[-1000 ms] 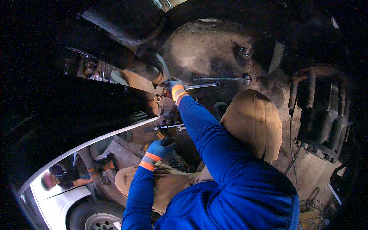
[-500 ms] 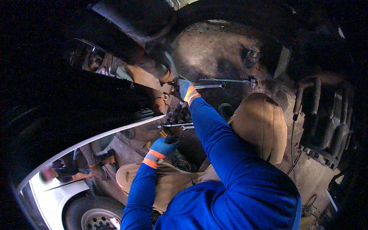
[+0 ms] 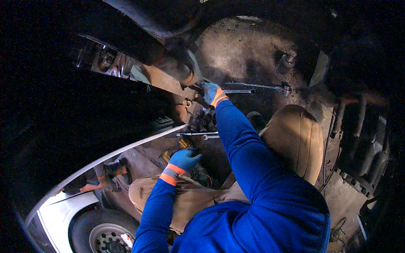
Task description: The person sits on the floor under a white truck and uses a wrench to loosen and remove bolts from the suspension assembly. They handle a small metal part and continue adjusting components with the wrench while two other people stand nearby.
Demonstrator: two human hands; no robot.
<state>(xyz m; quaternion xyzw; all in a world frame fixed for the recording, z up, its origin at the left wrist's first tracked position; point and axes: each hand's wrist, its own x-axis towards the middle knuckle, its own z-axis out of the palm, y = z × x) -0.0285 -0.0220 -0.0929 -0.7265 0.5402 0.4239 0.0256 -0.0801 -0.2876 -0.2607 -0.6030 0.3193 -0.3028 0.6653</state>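
My right hand [image 3: 211, 92], in a blue glove with an orange cuff, reaches under the dark vehicle parts. Its fingers are curled at the lower end of a grey curved strip [image 3: 195, 64], beside a brownish cylindrical part [image 3: 185, 76]. What they grip is hidden. A combination wrench [image 3: 239, 91] extends to the right from behind that hand; I cannot tell whether it is held. Farther right lies a long-handled ratchet [image 3: 263, 86]. My left hand [image 3: 184, 160], gloved alike, is above my lap with thumb and fingers apart, nothing visible in it.
Two more metal tools, a bar [image 3: 196, 134] and an open-ended wrench [image 3: 209, 137], lie between my arms. A dark bottle jack [image 3: 287, 61] stands beyond. At lower left are a wheel [image 3: 107, 236], a white fender [image 3: 63, 211] and another person's gloved hands [image 3: 107, 183]. A cable [image 3: 325, 168] runs at right.
The whole view has shifted slightly, and most things appear farther right. My right hand stays by the strip and cylindrical part. The left thumb and fingers are more clearly apart.
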